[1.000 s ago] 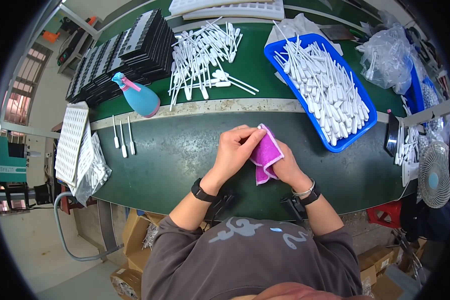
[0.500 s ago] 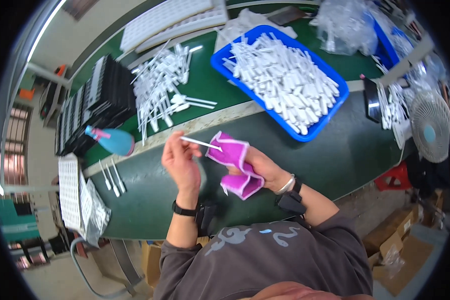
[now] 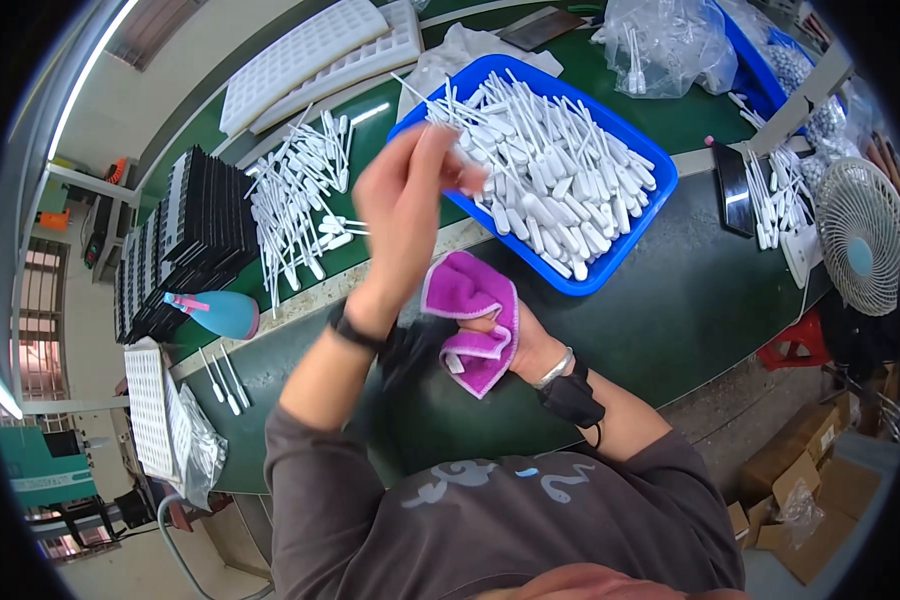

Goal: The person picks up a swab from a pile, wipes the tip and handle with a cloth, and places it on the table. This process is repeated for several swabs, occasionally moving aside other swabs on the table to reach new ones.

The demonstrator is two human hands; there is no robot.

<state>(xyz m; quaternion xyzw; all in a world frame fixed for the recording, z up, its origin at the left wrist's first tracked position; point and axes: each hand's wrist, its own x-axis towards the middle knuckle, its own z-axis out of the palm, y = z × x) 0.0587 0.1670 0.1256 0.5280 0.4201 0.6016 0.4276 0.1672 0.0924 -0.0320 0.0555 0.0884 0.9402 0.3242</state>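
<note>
Green tabletop (image 3: 675, 300) below, a blue tray (image 3: 642, 228) heaped with white droppers (image 3: 560, 190) across its far edge. Left hand (image 3: 402, 200), blurred, hangs over the tray's left rim with fingers bent inward – I cannot tell whether they pinch anything. Right hand (image 3: 536, 342), nearer the body, has its fingers folded round a purple cloth (image 3: 460, 285) – spray bottle (image 3: 225, 315) off to the left

Cloth (image 3: 462, 284): purple, pale-edged, rumpled into folds, held in right hand (image 3: 536, 343). Pipettes (image 3: 560, 180): white, bulb-ended, heaped in varied directions. Bin (image 3: 582, 289): blue, filled with pipettes.
</note>
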